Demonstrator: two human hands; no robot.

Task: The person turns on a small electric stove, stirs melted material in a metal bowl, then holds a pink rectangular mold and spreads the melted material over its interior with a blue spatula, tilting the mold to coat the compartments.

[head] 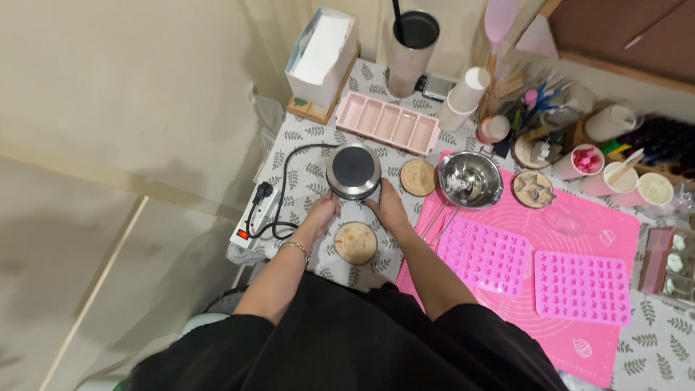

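From the head view, my left hand [321, 212] and right hand [389, 208] both rest against the near edge of the small round electric hot plate [353, 170], one at each side, fingers curled lightly on its rim rather than closed around it. The hot plate sits at the far left of the table [376, 87], its black cord [289, 174] running left to a power strip [255, 216]. Just near my hands lies a round wooden coaster [355, 242]. To the right stand a steel bowl [470, 179] and two pink silicone moulds [485, 255] on a pink mat [579, 340].
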